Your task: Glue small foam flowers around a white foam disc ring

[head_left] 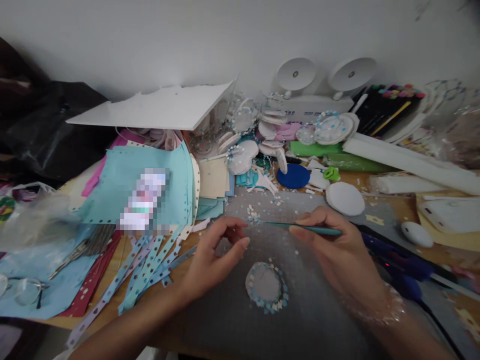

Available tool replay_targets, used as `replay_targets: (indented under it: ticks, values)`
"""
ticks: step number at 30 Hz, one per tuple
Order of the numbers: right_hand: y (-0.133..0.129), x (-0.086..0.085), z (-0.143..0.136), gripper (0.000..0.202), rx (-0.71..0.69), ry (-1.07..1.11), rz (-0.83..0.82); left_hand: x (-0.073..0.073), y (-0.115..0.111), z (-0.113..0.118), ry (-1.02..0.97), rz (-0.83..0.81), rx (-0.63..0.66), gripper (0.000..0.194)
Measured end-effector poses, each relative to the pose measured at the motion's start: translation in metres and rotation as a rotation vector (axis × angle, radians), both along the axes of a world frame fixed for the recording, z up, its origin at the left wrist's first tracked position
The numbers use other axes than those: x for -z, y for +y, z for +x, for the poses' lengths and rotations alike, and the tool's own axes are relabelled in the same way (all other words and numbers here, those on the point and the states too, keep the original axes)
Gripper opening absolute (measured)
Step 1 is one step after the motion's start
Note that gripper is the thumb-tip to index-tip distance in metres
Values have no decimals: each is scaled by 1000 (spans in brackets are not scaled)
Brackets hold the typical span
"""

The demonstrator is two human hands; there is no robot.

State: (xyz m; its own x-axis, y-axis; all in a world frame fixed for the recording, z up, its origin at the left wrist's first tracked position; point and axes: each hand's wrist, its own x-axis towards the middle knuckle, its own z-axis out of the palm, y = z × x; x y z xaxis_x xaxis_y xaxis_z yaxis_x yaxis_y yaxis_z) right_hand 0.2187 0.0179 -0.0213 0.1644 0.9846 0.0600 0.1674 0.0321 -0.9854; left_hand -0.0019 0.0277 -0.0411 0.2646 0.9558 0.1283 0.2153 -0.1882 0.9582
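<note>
— What is in the hands?

— The right hand [332, 240] grips green tweezers [315, 229], their tips just beside a scatter of small paper bits [254, 219] on the gray mat [315, 315]; the left hand [217, 255], thumb and fingers apart, is empty near the same scatter

— And where is the disc [264, 281]?

— Pale, edged with blue and white bits, it lies on the mat between the hands, nearer the wearer

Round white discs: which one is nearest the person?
The round white disc ringed with blue-and-white bits, on the flat grey mat; the other discs lie farther back.
</note>
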Motion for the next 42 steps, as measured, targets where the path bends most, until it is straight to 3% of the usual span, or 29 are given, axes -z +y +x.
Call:
replay_targets:
  ticks: [3, 6, 12, 23, 29, 33, 42]
  values:
    - [-3, -5, -7, 18, -42, 105, -93, -2, 1, -1, -13, 16, 32, 24]
    - [-5, -7, -14, 18, -71, 117, -113, -4, 1, -2, 6, 59, 45, 16]
    - [-7, 0, -14, 18, -99, 132, -139, -8, 0, -3, 39, 86, 22, 10]
    - [-8, 0, -1, 23, 44, 139, -135, -12, 0, -5, -43, 3, -21, 17]
    - [-12, 13, 6, 23, 163, 235, -115, -11, 1, -4, -45, -20, -28, 22]
    - [-14, 22, 7, 22, 156, 217, -123, -8, 2, -3, -36, -29, -20, 22]
    - [-24, 25, 3, 19, 152, 167, -67, -9, 0, -3, 44, -32, 18, 19]
